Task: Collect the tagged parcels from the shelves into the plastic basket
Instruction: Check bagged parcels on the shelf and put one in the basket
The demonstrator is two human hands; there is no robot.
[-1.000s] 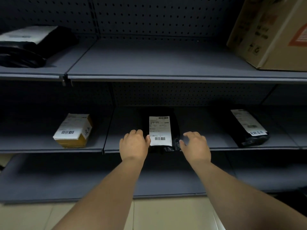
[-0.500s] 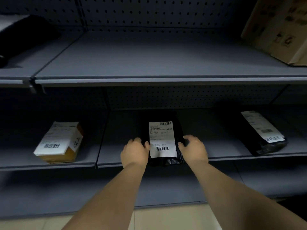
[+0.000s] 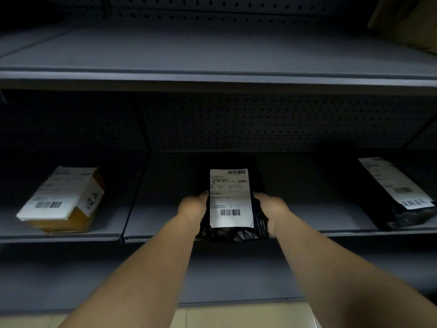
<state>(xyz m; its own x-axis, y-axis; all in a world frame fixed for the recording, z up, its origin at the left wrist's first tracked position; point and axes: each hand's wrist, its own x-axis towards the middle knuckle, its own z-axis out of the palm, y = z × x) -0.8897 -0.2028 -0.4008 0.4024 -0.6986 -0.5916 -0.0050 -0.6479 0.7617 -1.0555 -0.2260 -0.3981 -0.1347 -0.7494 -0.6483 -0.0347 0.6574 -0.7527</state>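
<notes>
Grey metal shelving with a perforated back panel is filling the view, dimly lit. On the middle shelf (image 3: pixel 165 216), a black bag (image 3: pixel 233 233) with a white label (image 3: pixel 230 197) is sitting at the front edge, its near end hanging slightly over the lip. The left hand (image 3: pixel 192 207) is gripping the bag's left side and the right hand (image 3: pixel 272 209) is gripping its right side, fingers curling around it. A yellow box (image 3: pixel 63 202) is resting toward the shelf's left end, and a second black bag (image 3: pixel 397 197) is lying at the right end. Part of a carton (image 3: pixel 406 22) is showing at the upper shelf's right corner.
</notes>
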